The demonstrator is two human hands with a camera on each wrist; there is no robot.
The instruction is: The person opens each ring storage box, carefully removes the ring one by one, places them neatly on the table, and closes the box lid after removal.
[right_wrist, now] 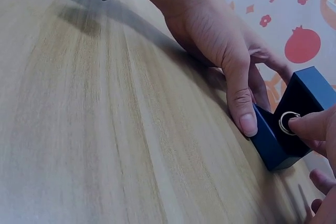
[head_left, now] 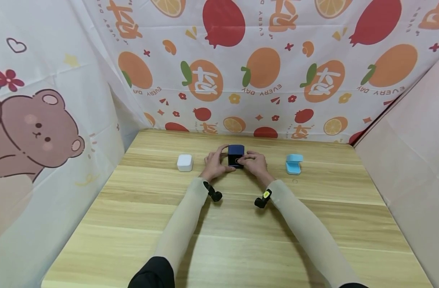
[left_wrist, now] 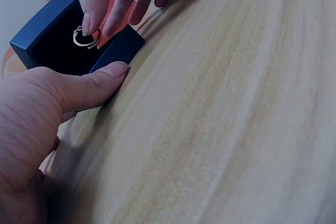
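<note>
A dark blue ring box stands with its lid up near the back of the table. My left hand grips it from the left, with the thumb along its front edge and the fingers reaching toward the back. From the right, my right hand pinches a gold-coloured ring between thumb and forefinger, at the box's black interior. The other right-hand fingers extend beside the box in the left wrist view. The ring's lower part overlaps the black lining.
A small white box, lid down, sits left of my hands. To the right stands a light blue ring box with its lid raised, and a faint thin ring shape lies in front of it. A fruit-print cloth hangs behind the wooden table.
</note>
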